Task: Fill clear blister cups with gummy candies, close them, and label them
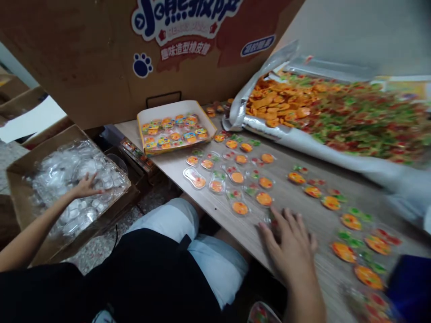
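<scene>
The left hand (85,186) lies open, fingers spread, on a heap of clear moulded plastic trays (81,166) in a brown cardboard box (20,197). It is well apart from the right hand (289,251), which is spread open and low over a pale wood-grain table (215,222). (Motion blur softens its fingers, so any touch is hard to make out.) Its fingertips sit just beside small clear plastic packets of orange-and-green gummy sweets (237,177), laid in loose rows along the table's long edge, running from far left toward lower right; the right hand is much the nearer. Farther out lie a shallow yellow-rimmed cardboard tray (175,107) of packets and a crumpled silver foil sheet (259,92) under loose gummies. The lower-right packets blur, and a blue object (409,287) is cut off by the frame.
</scene>
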`<state>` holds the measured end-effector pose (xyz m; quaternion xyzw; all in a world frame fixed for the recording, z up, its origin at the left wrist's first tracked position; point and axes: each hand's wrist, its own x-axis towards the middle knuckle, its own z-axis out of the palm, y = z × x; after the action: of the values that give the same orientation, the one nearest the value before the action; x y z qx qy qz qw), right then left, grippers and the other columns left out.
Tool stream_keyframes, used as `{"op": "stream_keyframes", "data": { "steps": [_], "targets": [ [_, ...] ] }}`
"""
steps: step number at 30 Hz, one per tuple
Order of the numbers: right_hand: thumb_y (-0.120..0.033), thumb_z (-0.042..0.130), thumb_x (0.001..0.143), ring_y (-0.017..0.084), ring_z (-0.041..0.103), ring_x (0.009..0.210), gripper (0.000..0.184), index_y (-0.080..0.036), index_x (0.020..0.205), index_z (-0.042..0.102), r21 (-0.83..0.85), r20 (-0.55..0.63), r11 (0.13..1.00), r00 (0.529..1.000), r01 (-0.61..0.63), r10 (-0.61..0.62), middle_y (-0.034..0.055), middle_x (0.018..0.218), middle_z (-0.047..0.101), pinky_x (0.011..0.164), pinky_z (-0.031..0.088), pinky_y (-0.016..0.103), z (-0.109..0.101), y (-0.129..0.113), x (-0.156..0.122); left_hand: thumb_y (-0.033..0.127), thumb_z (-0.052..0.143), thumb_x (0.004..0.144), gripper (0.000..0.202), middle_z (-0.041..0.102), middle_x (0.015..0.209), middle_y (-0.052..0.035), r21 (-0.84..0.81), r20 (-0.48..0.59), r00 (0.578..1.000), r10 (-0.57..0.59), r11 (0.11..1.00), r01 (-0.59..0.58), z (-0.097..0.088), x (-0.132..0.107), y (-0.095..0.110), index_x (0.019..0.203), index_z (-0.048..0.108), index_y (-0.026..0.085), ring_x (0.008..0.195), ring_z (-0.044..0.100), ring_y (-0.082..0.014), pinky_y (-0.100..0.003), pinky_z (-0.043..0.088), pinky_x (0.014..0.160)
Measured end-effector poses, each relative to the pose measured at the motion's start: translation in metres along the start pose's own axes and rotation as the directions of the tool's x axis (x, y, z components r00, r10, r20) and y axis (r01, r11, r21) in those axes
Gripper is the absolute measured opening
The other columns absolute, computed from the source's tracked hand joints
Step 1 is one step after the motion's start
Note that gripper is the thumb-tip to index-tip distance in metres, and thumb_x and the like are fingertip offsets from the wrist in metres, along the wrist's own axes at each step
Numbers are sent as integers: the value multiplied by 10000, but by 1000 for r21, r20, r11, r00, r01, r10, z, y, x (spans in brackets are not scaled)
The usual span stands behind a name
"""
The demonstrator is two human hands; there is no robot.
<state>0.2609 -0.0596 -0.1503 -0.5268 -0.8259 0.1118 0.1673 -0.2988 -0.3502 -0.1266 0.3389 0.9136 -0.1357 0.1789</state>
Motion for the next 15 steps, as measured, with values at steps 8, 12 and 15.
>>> {"op": "stream_keyframes", "data": {
  "steps": [8, 12, 15],
  "targets": [
    [-584, 375, 880, 388, 435, 1333, 558, -152, 1114, 641, 46, -140, 999, 990, -25, 31, 216, 1366, 546, 1045, 287, 652, -1, 3, -22, 662, 586, 776, 977, 60, 1596, -254, -24, -177, 977, -118, 993, 115, 37, 10, 38, 1546, 163, 235, 1402, 170, -552, -731, 270, 1005],
    [-583, 395, 881, 393, 473, 1297, 555, -137, 1091, 651, 22, -194, 1000, 981, -9, 13, 229, 1316, 581, 1047, 295, 636, -1, 1, -27, 650, 648, 733, 1064, 147, 1568, -275, -24, -217, 968, -124, 992, 122, 37, 14, 58, 1552, 111, 233, 1352, 261, -558, -671, 347, 975],
    [-575, 409, 880, 390, 490, 1274, 545, -131, 1082, 652, -2, -214, 1000, 977, 2, -3, 228, 1299, 590, 1041, 317, 616, 1, 1, -28, 709, 690, 640, 1159, 120, 1565, -283, -25, -241, 958, -155, 988, 153, 34, 25, 59, 1546, 133, 247, 1309, 302, -580, -667, 357, 946]
  ]
}}
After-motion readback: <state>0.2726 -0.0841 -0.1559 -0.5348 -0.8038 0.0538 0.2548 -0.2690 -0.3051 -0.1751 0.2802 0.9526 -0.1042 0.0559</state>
